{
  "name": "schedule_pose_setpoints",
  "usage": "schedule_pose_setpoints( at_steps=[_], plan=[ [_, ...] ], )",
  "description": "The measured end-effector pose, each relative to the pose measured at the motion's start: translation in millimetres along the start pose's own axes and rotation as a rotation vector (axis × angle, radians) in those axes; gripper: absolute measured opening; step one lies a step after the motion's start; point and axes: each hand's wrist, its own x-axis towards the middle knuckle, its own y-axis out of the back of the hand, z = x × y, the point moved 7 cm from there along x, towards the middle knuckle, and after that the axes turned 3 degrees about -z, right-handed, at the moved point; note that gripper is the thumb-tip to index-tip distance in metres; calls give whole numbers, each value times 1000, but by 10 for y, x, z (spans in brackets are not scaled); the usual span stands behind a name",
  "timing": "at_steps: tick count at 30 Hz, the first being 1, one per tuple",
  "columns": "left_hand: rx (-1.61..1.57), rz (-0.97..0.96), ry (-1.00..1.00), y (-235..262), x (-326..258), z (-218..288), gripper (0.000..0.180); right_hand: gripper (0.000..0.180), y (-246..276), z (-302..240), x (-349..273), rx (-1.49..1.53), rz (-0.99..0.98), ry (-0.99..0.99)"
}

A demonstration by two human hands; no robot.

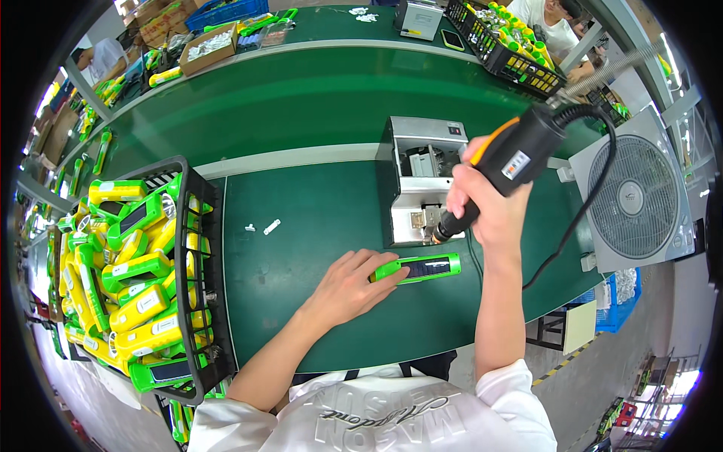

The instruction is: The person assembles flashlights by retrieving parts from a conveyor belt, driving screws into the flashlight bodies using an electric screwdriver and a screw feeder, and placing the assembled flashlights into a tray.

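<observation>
Near the counter's front edge the left hand (348,288) pins a green flashlight (416,268) flat, while the right hand (482,203), grip clenched on an electric screwdriver (506,167), seems to need its tip lowered onto a screw next.

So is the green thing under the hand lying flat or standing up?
Lying flat. The green flashlight rests lengthwise on the green table, dark panel facing up, with the left hand pressing one end.

The light is bright and even, coming from above. Shadows are soft and small. The green worktop (324,301) shines a little. Straight lines bend near the dark round rim. Everything looks sharp.
</observation>
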Motion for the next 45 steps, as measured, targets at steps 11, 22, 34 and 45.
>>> schedule_pose_setpoints(
  at_steps=[11, 22, 34, 45],
  plan=[
    [-36, 33, -12, 5, -23, -22, 33, 22, -249, 180, -457, 23, -101, 28],
    [-49, 28, 5, -7, -53, -35, 33, 22, -184, 367, -520, 163, -87, 46],
    [-33, -8, -33, 42, 40, -8, 30, 22, -242, 442, -526, 107, -113, -49],
    [-21, 19, -46, -3, -77, 28, 35, 23, -290, 598, -578, 48, -309, -70]
  ],
)
